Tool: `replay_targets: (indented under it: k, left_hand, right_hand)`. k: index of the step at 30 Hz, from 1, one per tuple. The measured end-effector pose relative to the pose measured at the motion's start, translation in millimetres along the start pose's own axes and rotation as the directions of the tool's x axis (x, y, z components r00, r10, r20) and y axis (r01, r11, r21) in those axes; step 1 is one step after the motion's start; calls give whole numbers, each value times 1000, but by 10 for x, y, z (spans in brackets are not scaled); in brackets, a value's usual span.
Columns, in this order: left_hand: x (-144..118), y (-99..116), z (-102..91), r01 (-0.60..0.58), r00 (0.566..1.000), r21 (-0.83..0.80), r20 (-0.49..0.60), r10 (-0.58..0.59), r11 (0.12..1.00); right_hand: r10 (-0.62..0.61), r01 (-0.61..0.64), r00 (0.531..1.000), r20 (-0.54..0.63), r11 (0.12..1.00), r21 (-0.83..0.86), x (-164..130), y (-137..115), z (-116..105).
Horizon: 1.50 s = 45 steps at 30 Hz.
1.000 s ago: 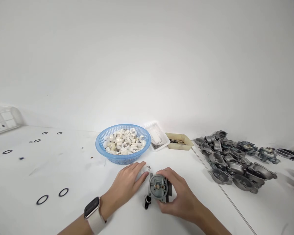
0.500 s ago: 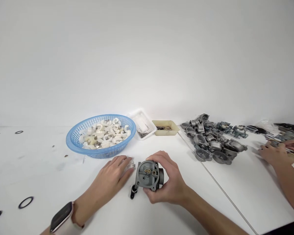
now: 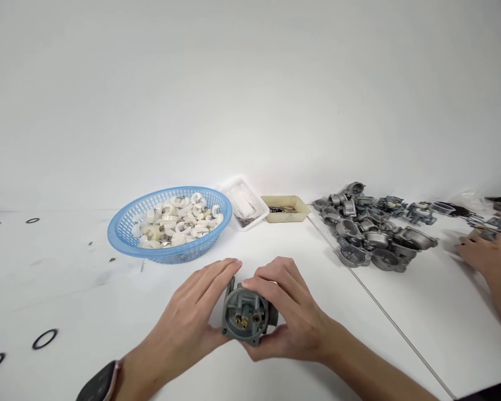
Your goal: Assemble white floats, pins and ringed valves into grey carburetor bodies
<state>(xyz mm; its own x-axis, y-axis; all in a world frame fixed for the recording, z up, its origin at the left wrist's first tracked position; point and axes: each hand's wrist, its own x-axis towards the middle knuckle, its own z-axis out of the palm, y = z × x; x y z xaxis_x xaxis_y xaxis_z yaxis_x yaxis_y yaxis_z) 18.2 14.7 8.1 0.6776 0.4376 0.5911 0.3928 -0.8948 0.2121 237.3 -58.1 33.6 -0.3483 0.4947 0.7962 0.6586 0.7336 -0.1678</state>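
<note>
A grey metal carburetor body (image 3: 242, 329) stands in front of me, its open round side with brass jets facing me. My right hand (image 3: 290, 312) is closed around its right side, fingers over the top rim and thumb at the lower edge. On the other side, my left hand (image 3: 200, 312) grips it, thumb against the lower left corner and fingers reaching past the upper left. The back of the body and most of the left fingertips' contact are hidden.
A blue basket (image 3: 117, 233) of white plastic floats stands behind my left hand. Beside it are a white tray (image 3: 256, 218) of pins and a yellowish tray (image 3: 304, 210). Metal bowls (image 3: 376, 239) are heaped right, near another person's hand (image 3: 484, 253). Black rings (image 3: 45, 339) lie left.
My left hand has moved from the table and a small clear piece onto the carburetor body. The body has tilted, and the black fitting at its lower left no longer shows.
</note>
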Motion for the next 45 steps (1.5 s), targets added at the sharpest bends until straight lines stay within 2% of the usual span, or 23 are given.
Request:
replay_targets:
  k: [5,8,11,16,23,31,35,39,41,45]
  left_hand:
    - [43,42,-35,-4,1000,-166,2,5,986]
    - [103,119,-92,101,989,-277,128,-68,955]
    - [148,194,-146,234,958,-360,247,-150,903]
    - [153,199,-156,354,923,-454,309,-228,818]
    - [132,160,-124,343,932,-484,280,-229,805]
    - [141,95,-111,433,895,-536,350,-276,725]
    - [140,97,-121,455,884,-526,362,-295,718]
    - [152,128,-154,443,891,-521,349,-292,729]
    - [161,144,-176,467,878,-486,353,-323,739]
    - [184,179,-220,560,817,-410,418,-398,720]
  right_hand:
    - [144,-168,984,108,949,266,-16,-72,22]
    - [245,-291,956,160,864,410,-7,-74,31]
    - [347,-399,917,199,774,492,14,-50,32]
    - [438,-514,856,274,670,535,28,-15,16]
    - [459,-560,828,322,639,528,-70,63,92]
    - [444,-566,824,352,662,492,-158,173,184]
    - [514,-587,809,285,696,414,-151,153,139]
    - [482,-550,834,267,700,455,-112,101,105]
    - [462,-530,847,262,704,473,-100,78,101]
    - [466,-536,843,268,695,479,-88,58,97]
